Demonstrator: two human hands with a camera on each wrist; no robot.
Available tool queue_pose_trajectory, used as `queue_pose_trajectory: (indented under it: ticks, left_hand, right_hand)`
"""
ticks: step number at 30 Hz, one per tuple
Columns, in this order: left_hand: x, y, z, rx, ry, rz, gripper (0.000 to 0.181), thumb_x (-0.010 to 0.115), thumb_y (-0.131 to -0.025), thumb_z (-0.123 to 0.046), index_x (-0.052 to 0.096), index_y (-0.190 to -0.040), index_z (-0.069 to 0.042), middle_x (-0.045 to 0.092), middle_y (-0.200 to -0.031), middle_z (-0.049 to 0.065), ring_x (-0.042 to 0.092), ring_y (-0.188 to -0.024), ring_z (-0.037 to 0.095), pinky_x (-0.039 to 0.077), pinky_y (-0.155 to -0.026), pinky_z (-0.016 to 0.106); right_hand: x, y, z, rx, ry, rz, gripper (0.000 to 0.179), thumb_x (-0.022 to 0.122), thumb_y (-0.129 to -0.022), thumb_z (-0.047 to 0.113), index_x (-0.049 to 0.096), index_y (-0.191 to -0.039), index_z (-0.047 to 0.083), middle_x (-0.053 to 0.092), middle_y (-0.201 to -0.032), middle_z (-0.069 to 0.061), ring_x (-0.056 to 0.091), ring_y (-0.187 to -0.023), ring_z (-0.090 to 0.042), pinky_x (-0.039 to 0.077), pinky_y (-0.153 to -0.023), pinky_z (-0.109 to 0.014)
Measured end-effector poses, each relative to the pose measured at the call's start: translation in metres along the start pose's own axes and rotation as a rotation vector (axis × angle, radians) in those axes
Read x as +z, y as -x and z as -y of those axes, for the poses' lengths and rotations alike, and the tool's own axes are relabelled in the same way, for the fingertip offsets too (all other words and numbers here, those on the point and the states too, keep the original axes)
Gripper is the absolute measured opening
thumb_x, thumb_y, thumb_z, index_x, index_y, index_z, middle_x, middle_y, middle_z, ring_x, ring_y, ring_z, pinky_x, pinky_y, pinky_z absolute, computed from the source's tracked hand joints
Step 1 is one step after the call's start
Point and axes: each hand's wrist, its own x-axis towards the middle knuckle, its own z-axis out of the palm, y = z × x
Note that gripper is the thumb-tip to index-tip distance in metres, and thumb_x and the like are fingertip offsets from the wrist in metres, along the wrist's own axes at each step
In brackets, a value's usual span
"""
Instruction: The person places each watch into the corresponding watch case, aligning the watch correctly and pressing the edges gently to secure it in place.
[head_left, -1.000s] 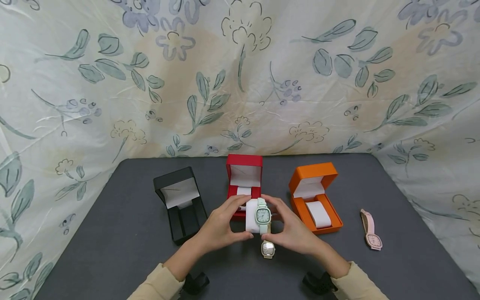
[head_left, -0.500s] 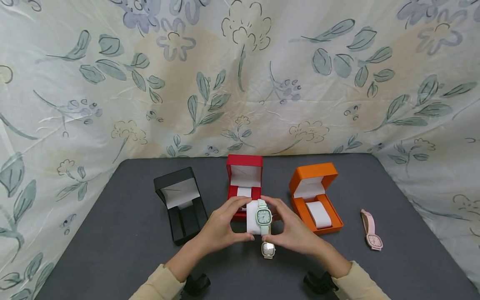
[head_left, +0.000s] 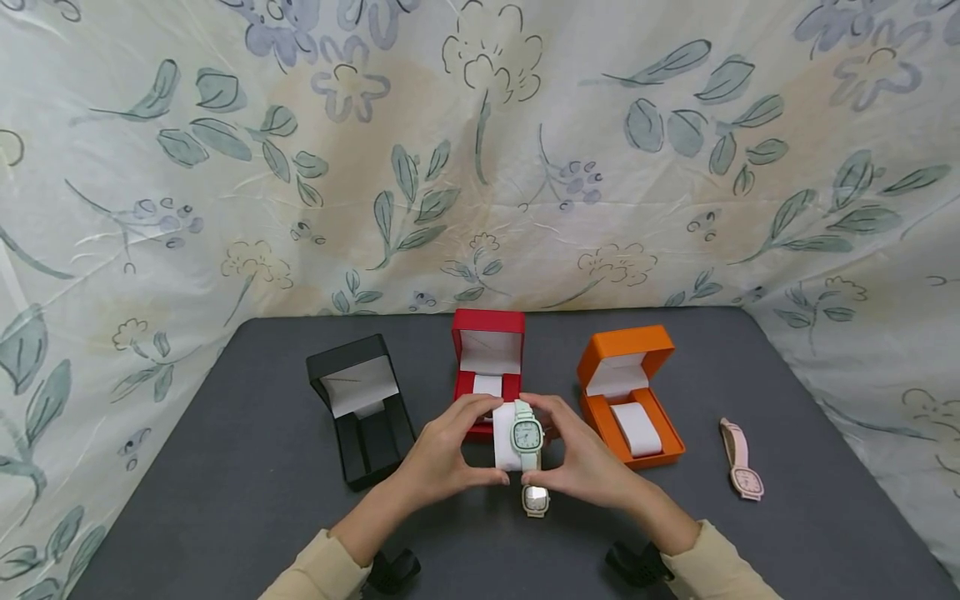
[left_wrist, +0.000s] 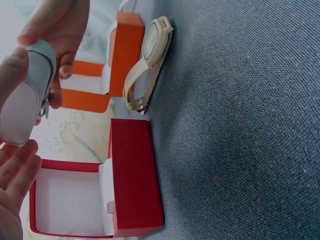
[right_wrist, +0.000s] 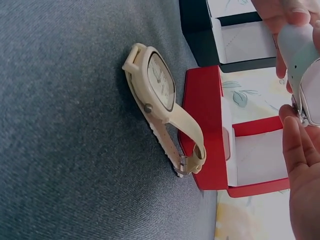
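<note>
Nearest you on the grey cloth-topped desk (head_left: pixel 225 492) lies the cream watch with a squarish case (head_left: pixel 536 499), resting on its edge with its strap looped. Bring your hands down short and, I'd judge, you could knock it or land on its strap.

Just beyond and above it, your left hand (head_left: pixel 442 446) pinches the white padded cushion (head_left: pixel 506 446), thumb on the near side and fingers on the far. Your right hand (head_left: pixel 581 454) curls likewise, pinching the mint-green watch with a squarish dial (head_left: pixel 527 434), whose strap wraps the cushion's right end. You can't tell from here whether its buckle is fastened; if it isn't, a tug could spring the strap loose. Too slack a left pinch could let the cushion twist.

Well to the right lies the pink watch with a squarish case (head_left: pixel 740 457). Farther off stand three lidded boxes, lids up: matte black (head_left: pixel 378 437) left, bright orange (head_left: pixel 630 343) right, glossy red (head_left: pixel 489 348) farthest, partly hidden behind your hands.
</note>
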Motion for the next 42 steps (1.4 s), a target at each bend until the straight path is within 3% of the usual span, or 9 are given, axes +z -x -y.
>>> queue_pose_trajectory:
  ticks: [8, 11, 27, 37, 42]
  left_hand:
    - [-0.003, 0.001, 0.001, -0.022, 0.021, 0.014, 0.085, 0.087, -0.06, -0.028, 0.044, -0.131, -0.011, 0.049, -0.127, 0.001, 0.053, -0.111, 0.019, 0.048, -0.089, 0.031]
    - [-0.004, 0.001, 0.003, -0.021, 0.017, 0.02, 0.086, 0.087, -0.059, -0.027, 0.044, -0.131, -0.011, 0.049, -0.127, 0.001, 0.053, -0.111, 0.019, 0.049, -0.089, 0.031]
    - [0.0, -0.001, 0.001, 0.001, 0.045, -0.007, 0.084, 0.088, -0.058, -0.025, 0.045, -0.129, -0.008, 0.05, -0.125, 0.003, 0.053, -0.11, 0.019, 0.05, -0.087, 0.036]
    - [-0.001, -0.001, -0.001, 0.004, 0.036, 0.02, 0.084, 0.085, -0.062, -0.029, 0.044, -0.132, -0.011, 0.049, -0.128, 0.001, 0.051, -0.112, 0.015, 0.049, -0.089, 0.03]
    - [0.001, -0.001, 0.0, 0.04, 0.035, 0.008, 0.085, 0.086, -0.062, -0.029, 0.043, -0.132, -0.009, 0.049, -0.129, 0.003, 0.051, -0.113, 0.016, 0.049, -0.088, 0.03]
  right_hand:
    - [-0.012, -0.005, 0.031, -0.013, -0.025, 0.053, 0.088, 0.079, -0.069, 0.003, 0.028, -0.141, 0.001, 0.044, -0.128, -0.012, 0.052, -0.096, -0.017, 0.051, -0.078, -0.035]
    - [-0.016, -0.006, 0.038, 0.0, -0.043, 0.082, 0.087, 0.077, -0.07, 0.001, 0.026, -0.141, 0.0, 0.043, -0.129, -0.013, 0.054, -0.093, -0.016, 0.052, -0.078, -0.033]
    - [-0.014, -0.006, 0.032, -0.029, -0.029, 0.008, 0.085, 0.081, -0.066, 0.005, 0.034, -0.137, 0.0, 0.049, -0.118, -0.008, 0.054, -0.084, -0.014, 0.052, -0.073, -0.029]
    - [-0.013, -0.005, 0.032, -0.026, -0.036, 0.025, 0.085, 0.081, -0.067, 0.004, 0.033, -0.137, 0.001, 0.048, -0.123, -0.01, 0.053, -0.09, -0.016, 0.051, -0.076, -0.035]
    - [-0.013, -0.006, 0.036, -0.039, -0.04, 0.033, 0.083, 0.08, -0.067, 0.003, 0.033, -0.136, 0.0, 0.047, -0.123, -0.01, 0.052, -0.094, -0.016, 0.051, -0.077, -0.037]
